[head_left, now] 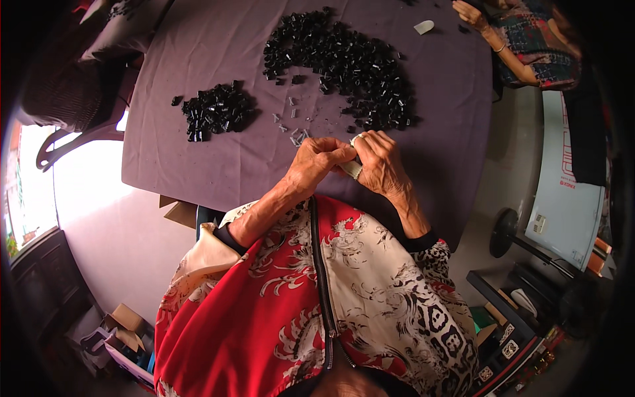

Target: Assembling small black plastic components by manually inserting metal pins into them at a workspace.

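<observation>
My left hand point(313, 164) and my right hand point(384, 167) meet over the near edge of the cloth-covered table, fingertips together in a pinch. Whatever they pinch is too small and too covered by the fingers to make out. Whitish finger covers show on my right hand. Just beyond the fingertips lies a small cluster of grey offcuts point(299, 137), with a few more bits scattered farther off. A large curved heap of small black plastic pieces point(380, 92) spreads beyond my right hand. To the far left of my hands sits a smaller pile of similar black pieces point(217, 110).
A purple cloth point(172, 155) covers the table. A loose whitish finger cover point(424, 27) lies at the far right. Another person's hand point(471, 14) reaches in at the far right corner. A dark chair point(66, 99) stands left, open cardboard boxes point(127, 324) lower left.
</observation>
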The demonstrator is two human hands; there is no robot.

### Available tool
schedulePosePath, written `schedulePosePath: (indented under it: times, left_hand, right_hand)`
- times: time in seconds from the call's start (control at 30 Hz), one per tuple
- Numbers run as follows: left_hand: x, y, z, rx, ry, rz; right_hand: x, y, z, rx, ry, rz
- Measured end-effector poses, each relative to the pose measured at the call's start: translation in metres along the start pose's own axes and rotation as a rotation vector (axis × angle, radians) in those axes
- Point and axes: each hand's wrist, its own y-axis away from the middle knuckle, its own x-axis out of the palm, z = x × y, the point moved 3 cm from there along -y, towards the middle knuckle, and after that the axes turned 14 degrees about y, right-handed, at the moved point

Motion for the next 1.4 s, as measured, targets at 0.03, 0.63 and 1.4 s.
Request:
schedulePosePath:
  times: [0.03,0.63,1.4]
  left_hand:
    - [0.0,0.0,0.0,0.001,0.001,-0.004]
    - [0.002,0.001,0.0,-0.02,-0.019,-0.025]
    - [-0.116,0.031,-0.094,0.914,-0.947,-0.769]
  right_hand:
    - [0.001,-0.001,0.0,-0.003,-0.003,0.0]
    - [-0.003,-0.001,0.001,-0.052,-0.073,-0.091]
    - [0.023,-0.013,0.016,-0.029,-0.02,0.156]
